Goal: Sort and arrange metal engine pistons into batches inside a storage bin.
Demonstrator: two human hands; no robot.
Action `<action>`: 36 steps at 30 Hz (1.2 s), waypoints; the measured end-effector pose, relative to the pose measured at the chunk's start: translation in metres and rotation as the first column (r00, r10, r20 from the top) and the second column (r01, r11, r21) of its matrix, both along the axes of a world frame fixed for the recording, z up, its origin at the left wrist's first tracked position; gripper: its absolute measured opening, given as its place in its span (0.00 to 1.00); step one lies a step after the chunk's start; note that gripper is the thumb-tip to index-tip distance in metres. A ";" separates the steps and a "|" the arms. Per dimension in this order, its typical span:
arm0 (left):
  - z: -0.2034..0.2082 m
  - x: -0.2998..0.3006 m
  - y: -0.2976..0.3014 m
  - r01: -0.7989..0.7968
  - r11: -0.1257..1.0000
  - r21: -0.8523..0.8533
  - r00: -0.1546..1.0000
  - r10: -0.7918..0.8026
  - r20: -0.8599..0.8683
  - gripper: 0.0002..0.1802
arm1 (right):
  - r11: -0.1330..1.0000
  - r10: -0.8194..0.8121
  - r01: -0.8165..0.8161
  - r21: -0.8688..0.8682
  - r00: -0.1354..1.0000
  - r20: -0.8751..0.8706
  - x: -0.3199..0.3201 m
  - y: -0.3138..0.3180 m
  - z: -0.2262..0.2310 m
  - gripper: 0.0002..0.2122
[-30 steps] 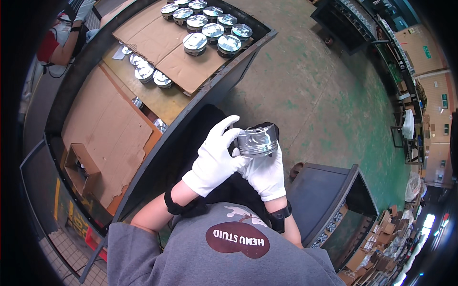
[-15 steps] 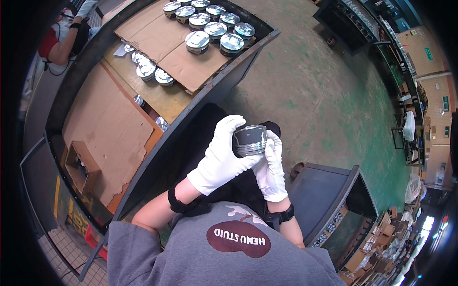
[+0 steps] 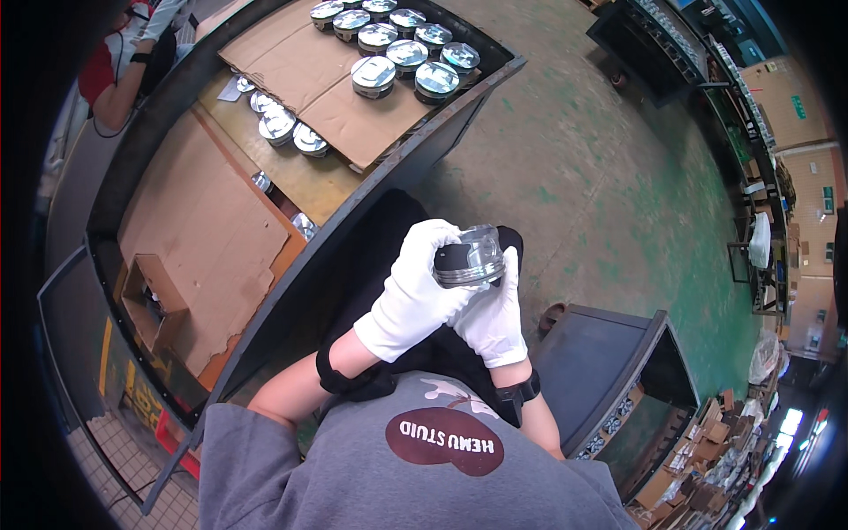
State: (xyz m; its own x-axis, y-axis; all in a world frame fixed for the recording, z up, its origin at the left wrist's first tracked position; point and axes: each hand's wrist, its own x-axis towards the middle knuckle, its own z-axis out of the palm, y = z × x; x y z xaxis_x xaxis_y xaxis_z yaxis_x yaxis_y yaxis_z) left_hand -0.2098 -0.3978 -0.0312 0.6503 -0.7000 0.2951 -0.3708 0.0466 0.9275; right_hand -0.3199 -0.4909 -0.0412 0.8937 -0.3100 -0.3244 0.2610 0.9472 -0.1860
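Both of my hands wear white gloves and hold one metal piston (image 3: 473, 261) in front of my body. Its silver ring grooves face me, and a dark coated patch shows on its skirt. My left hand (image 3: 418, 281) grips it from the left, thumb below and fingers over the far side. From the right and underneath, my right hand (image 3: 495, 314) closes on it, its fingers partly hidden. Ahead to the left, several shiny pistons (image 3: 407, 56) stand in rows on a cardboard sheet (image 3: 309, 84) upon a dark metal cart (image 3: 424, 132).
More pistons (image 3: 276, 125) sit on a lower layer beside the sheet. A small open cardboard box (image 3: 152, 305) rests at the cart's left end. Close on my right is a second dark cart (image 3: 587, 362). Another person's arm (image 3: 119, 93) shows at the upper left.
The piston has turned in my hands, so more bare metal now faces up. My right-hand fingers have shifted lower around it. The view has moved slightly.
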 end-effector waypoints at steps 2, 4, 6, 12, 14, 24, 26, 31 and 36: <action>-0.006 0.000 -0.001 0.002 0.999 -0.037 1.000 -0.002 0.001 0.32 | 0.989 0.017 -0.026 0.146 0.998 0.067 0.000 0.000 -0.003 0.31; -0.009 0.002 0.001 0.003 0.997 -0.072 1.000 -0.003 0.002 0.32 | 0.997 0.011 -0.013 0.081 1.000 0.023 -0.001 0.000 0.000 0.31; -0.011 0.006 0.004 0.019 1.000 0.014 0.993 -0.020 0.113 0.32 | 1.000 -0.008 0.008 -0.030 1.000 -0.021 -0.004 -0.003 -0.002 0.32; 0.000 0.005 0.004 0.006 1.000 -0.016 0.998 -0.005 0.065 0.28 | 0.997 0.032 -0.038 0.074 0.996 0.081 -0.004 -0.005 0.000 0.32; 0.003 0.004 0.001 0.003 1.000 -0.024 0.996 -0.001 0.084 0.29 | 0.994 0.014 -0.023 0.107 0.997 0.080 -0.005 -0.004 -0.001 0.33; -0.006 0.006 0.005 0.007 0.999 0.037 0.983 -0.014 0.180 0.30 | 0.904 -0.138 0.058 -0.423 0.977 -0.162 -0.013 -0.004 0.008 0.34; -0.015 0.003 0.003 0.000 0.998 0.058 0.985 -0.010 0.173 0.30 | 0.668 -0.341 -0.017 -0.744 0.882 -0.326 -0.010 -0.006 -0.004 0.38; -0.044 -0.006 -0.004 0.038 0.998 0.058 0.996 -0.043 0.076 0.29 | 0.268 -0.479 -0.101 -0.958 0.849 -0.224 -0.009 0.001 -0.009 0.42; -0.044 -0.008 -0.005 0.105 0.990 0.098 0.992 -0.111 0.055 0.36 | 0.076 -0.577 -0.287 -0.955 0.768 -0.277 -0.012 -0.002 -0.006 0.41</action>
State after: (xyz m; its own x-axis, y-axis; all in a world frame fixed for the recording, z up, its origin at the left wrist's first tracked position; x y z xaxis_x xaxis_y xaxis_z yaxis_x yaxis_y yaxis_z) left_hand -0.2182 -0.4031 -0.0747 0.5524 -0.7920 0.2600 -0.4233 0.0022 0.9060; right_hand -0.3321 -0.4928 -0.0475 0.5895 -0.8034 0.0833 -0.1776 -0.2296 -0.9569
